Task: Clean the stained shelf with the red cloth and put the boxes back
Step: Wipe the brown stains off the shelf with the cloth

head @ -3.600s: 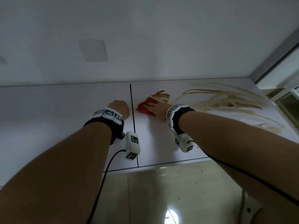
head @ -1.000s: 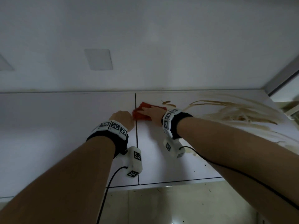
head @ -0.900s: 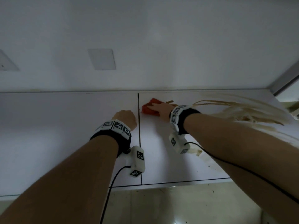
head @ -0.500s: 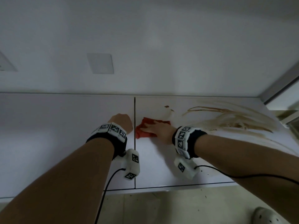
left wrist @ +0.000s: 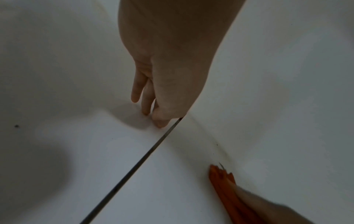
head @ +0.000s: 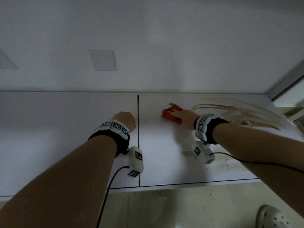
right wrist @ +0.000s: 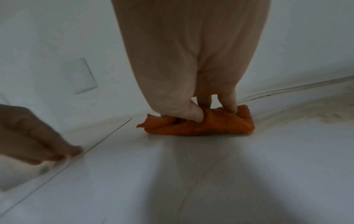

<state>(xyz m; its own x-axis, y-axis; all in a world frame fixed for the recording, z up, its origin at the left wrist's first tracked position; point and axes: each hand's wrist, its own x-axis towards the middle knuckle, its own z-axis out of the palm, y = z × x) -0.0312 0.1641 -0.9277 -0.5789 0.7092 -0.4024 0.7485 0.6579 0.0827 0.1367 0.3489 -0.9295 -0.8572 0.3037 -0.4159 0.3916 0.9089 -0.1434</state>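
Observation:
The red cloth [head: 169, 115] lies folded on the white shelf [head: 164, 162], just right of the dark seam [head: 138, 142]. My right hand [head: 176, 113] presses it down; in the right wrist view the thumb digs into a fold of the cloth [right wrist: 210, 125] while the fingers [right wrist: 230, 104] curl over its top. Brown smeared stains [head: 238, 112] spread to the right, and paler ones [head: 220, 164] lie near the front edge. My left hand [head: 125, 119] holds nothing, its fingertips [left wrist: 159, 122] resting on the shelf left of the seam. No boxes are in view.
A white wall with a blank cover plate [head: 102, 60] rises behind the shelf. A window frame [head: 287, 79] closes the right end. Below the front edge are floor tiles [head: 164, 208] and a grey clog [head: 271, 218]. Cables hang from both wrist cameras.
My right hand has pushed the cloth away from the seam, toward the back wall and slightly right. The left hand has stayed in place.

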